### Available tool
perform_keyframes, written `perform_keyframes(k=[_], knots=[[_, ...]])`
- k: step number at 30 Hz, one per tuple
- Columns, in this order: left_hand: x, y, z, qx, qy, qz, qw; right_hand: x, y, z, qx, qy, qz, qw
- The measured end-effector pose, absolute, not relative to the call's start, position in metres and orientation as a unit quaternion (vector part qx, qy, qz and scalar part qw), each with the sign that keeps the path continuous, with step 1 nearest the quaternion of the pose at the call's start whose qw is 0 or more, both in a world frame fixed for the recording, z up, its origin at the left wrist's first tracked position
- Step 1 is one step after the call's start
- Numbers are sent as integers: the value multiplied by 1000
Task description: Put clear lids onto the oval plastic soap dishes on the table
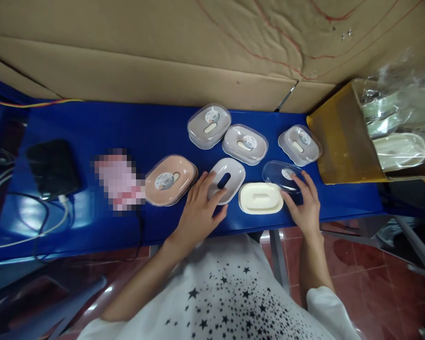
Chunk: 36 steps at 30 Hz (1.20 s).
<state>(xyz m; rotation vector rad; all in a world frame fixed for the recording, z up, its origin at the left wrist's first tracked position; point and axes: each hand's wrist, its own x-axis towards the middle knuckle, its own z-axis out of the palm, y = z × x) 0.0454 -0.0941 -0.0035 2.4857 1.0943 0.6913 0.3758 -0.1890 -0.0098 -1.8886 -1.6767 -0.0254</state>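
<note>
The head view looks down on a blue desk [102, 132] backed by brown cardboard [163, 56]. Three closed grey soap boxes with clear lids stand in a row at the back: one [208, 125] toward the middle, a second [245, 144] just right of it, a third [299, 145] further right. One closed pink soap box [170, 180] lies nearer the front, to the left. Between the hands lie three loose parts: one white tray [227, 179] with a slot in its middle, one cream base [261, 198] just right of it, and one clear lid [282, 175] bearing a round sticker, touching the cream base's far right corner.

The left hand [198, 212] lies flat with fingers loosely spread; its fingertips rest on the near left edge of the white tray, and it grips nothing. The right hand [304, 203] is also open, fingers spread and curved; its fingertips touch the right end of the clear lid, with the thumb near the cream base's right edge.

Further left on the desk sit a blurred pink patch [118, 178], one black box [53, 167] and white cables [28, 226]. At the right, one yellow carton [340, 141] holds several pale parts wrapped in plastic [400, 137]; their number cannot be told.
</note>
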Motion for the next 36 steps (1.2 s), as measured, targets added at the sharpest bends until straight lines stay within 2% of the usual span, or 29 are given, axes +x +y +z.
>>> perform_keyframes(k=[4, 8, 13, 15, 20, 28, 36], knots=[[43, -94, -3, 848, 407, 282, 188, 365, -192, -10, -709, -650, -33, 273], [44, -95, 10, 829, 370, 331, 257, 334, -201, -9, -684, -663, 40, 301], [55, -93, 18, 872, 252, 269, 322, 318, -203, -11, -679, -633, 85, 362], [59, -89, 14, 885, 222, 242, 331, 321, -201, -10, -668, -653, 78, 348], [57, -79, 7, 898, 203, 217, 324, 327, -194, -6, -583, -761, 116, 259], [34, -76, 10, 901, 256, 227, 267, 314, -186, -10, -553, -776, 113, 281], [21, -69, -2, 909, 258, 199, 261, 304, -181, -9, -556, -793, 86, 234]])
